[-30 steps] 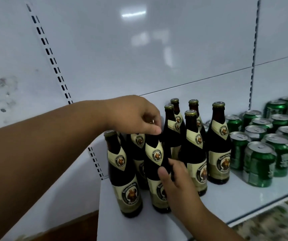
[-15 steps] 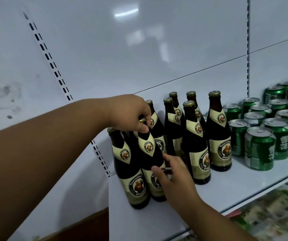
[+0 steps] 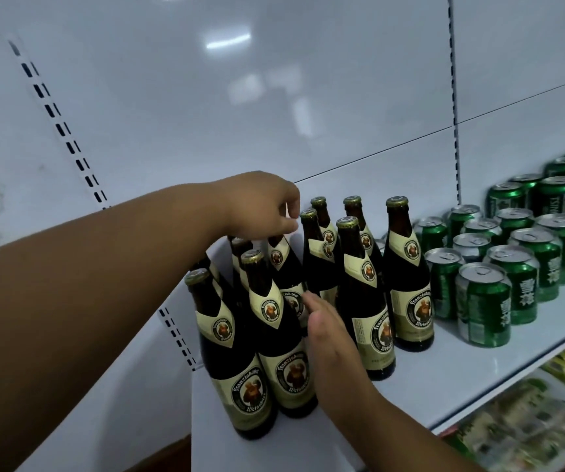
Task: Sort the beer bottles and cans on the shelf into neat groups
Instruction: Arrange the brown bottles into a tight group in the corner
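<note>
left hand point(image 3: 260, 206): pinching a back bottle point(image 3: 283, 264) by its top
right hand point(image 3: 328, 335): open, flat against it
risk: tipping neighbours in the tight cluster

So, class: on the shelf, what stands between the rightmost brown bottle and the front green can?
Nothing: in the head view the rightmost brown bottle and the front green can are parted only by a narrow strip of bare white shelf.
</note>
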{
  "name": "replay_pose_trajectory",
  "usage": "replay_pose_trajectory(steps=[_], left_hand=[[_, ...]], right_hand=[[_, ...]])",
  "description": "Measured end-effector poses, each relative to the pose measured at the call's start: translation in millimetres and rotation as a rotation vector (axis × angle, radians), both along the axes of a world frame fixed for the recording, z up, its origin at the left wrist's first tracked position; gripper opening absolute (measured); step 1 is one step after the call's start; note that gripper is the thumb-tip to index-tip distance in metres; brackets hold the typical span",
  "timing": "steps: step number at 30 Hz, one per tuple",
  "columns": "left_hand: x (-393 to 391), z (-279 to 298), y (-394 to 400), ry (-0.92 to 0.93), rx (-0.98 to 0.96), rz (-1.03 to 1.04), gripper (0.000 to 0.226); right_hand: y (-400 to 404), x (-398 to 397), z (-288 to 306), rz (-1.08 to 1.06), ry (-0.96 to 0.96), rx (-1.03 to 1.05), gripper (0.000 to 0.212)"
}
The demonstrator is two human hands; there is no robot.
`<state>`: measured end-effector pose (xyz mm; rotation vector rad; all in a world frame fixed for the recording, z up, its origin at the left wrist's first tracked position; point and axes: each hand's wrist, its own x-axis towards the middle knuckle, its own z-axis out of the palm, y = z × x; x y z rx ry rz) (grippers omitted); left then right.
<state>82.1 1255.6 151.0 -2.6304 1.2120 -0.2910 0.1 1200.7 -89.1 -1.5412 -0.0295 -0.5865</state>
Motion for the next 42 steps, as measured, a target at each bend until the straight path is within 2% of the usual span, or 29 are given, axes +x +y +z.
replay_pose_trajectory(steps=[3, 6, 10, 13, 20, 25, 28, 32, 34, 38, 42], left_hand=[[33.1, 1.0, -14.2, -0.083, 0.056, 0.050, 0.031], [61.4, -5.8, -19.1, -0.094, 0.194, 0.125, 0.039], [78.6, -14.0, -19.5, -0.037, 0.176, 0.119, 0.032], [84.0, -13.6, -20.4, -0.019, 0.141, 0.109, 0.027], [89.0, -14.3, -22.8, -0.034, 0.152, 0.100, 0.026], [90.5, -16.0, -22.3, -0.064, 0.177, 0.094, 0.024], [89.4, -18.5, -23.4, -0.108, 0.222, 0.093, 0.024], [82.2, -17.5, -22.8, -0.187, 0.298, 0.072, 0.029], [75.6, -15.5, -25.7, -0.213, 0.251, 0.008, 0.033], [56.9, -17.2, -42.3, -0.002, 0.048, -0.052, 0.032], [54.0, -27.3, -55.0, -0.051, 0.136, -0.066, 0.028]], right_hand=[[-2.6, 9.5, 5.7, 0.026, 0.036, -0.021, 0.069], [-6.7, 21.7, 8.5, 0.114, 0.066, 0.081, 0.078], [-9.8, 47.8, 5.1, 0.258, 0.205, 0.258, 0.091], [-10.7, 57.4, 0.3, 0.310, 0.257, 0.277, 0.095], [-9.1, 66.3, 0.0, 0.324, 0.228, 0.303, 0.110], [-7.3, 67.1, -2.6, 0.279, 0.184, 0.273, 0.107], [-5.4, 65.4, -1.1, 0.268, 0.151, 0.219, 0.124], [-9.6, 55.8, -5.5, 0.269, 0.205, 0.236, 0.096], [-12.0, 45.3, -9.6, 0.241, 0.194, 0.209, 0.086], [-9.3, 25.1, -8.9, 0.094, 0.003, 0.133, 0.078], [-7.5, 22.2, -6.3, -0.018, -0.100, 0.083, 0.068]])
